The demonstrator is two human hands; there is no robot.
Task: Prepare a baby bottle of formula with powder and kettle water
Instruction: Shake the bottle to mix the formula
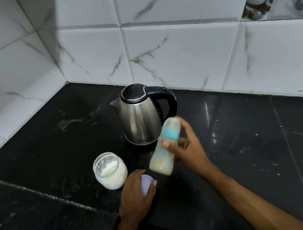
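Baby bottle, filled with milky white formula, held in my right hand above the black stone countertop, just in front of and slightly right of the electric kettle. The bottle is tilted, its capped top leaning up toward the kettle's base and its bottom toward me; its outline is blurred. A turquoise band and pattern show on its clear body. My right fingers curl round the bottle's middle, with the thumb on its near side.

The kettle, brushed steel with a black lid and black handle, stands upright on the countertop, spout to the left and handle to the right, near the marbled white wall tiles.

An open glass jar of white formula powder stands in front of the kettle and to its left, well apart from the bottle. It holds powder to about mid-height.

My left hand lies in front of the kettle, nearer to me than the jar, its fingers and thumb curled over a pale lilac lid, which it grips from above. Whether the lid rests on the countertop or is lifted off it cannot be told.

White specks lie scattered on the countertop on all sides of the kettle.
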